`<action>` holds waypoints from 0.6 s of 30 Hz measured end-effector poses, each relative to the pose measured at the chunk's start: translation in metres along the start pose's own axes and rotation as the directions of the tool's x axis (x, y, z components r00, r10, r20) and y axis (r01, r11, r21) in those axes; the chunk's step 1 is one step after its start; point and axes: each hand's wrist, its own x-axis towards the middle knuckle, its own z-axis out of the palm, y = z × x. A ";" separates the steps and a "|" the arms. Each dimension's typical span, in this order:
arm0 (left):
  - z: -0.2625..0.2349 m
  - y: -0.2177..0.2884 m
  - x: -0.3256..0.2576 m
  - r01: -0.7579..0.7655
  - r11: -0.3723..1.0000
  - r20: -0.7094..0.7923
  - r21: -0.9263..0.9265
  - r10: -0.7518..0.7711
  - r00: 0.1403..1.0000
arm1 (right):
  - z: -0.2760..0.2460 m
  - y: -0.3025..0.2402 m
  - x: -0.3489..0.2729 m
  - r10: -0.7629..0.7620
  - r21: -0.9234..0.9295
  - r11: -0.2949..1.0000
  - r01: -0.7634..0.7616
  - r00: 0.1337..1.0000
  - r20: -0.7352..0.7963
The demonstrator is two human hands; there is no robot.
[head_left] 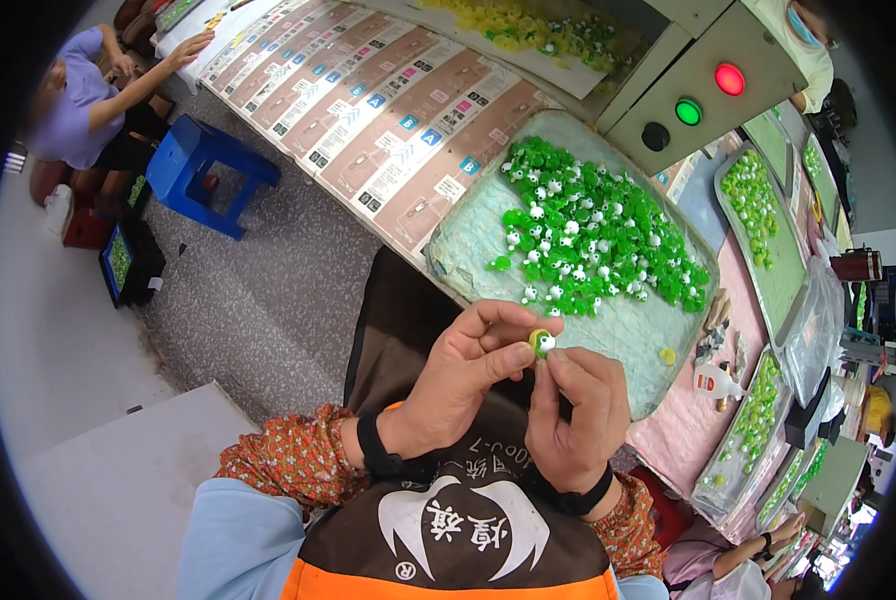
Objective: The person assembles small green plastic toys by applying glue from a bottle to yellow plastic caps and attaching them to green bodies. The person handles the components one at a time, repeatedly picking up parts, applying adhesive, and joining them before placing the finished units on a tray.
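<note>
A small plastic figure [542,343], white and green with a yellow part, is held between both hands in front of my apron. My left hand [456,372] pinches it from the left with thumb and fingers. From the right, my right hand [583,408] grips it between thumb and forefinger. Just beyond my fingers lies a tray [623,340] with a pale, worn lining. Heaped on its far side is a pile of green and white figures [593,225] of much the same size. One loose yellow piece [667,355] rests near the tray's right edge.
A grey machine box [703,90] with red and green lights stands behind the tray. Patterned sheets [368,110] cover the table to the left. A white bottle [716,381] and more trays [753,430] are at the right. Co-workers sit at both sides; a blue stool [203,165] stands left.
</note>
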 end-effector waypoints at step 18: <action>0.007 0.003 -0.002 -0.109 0.983 0.060 0.150 0.101 0.993 | -0.007 0.001 -0.006 0.062 0.092 0.994 -0.061 0.998 -0.008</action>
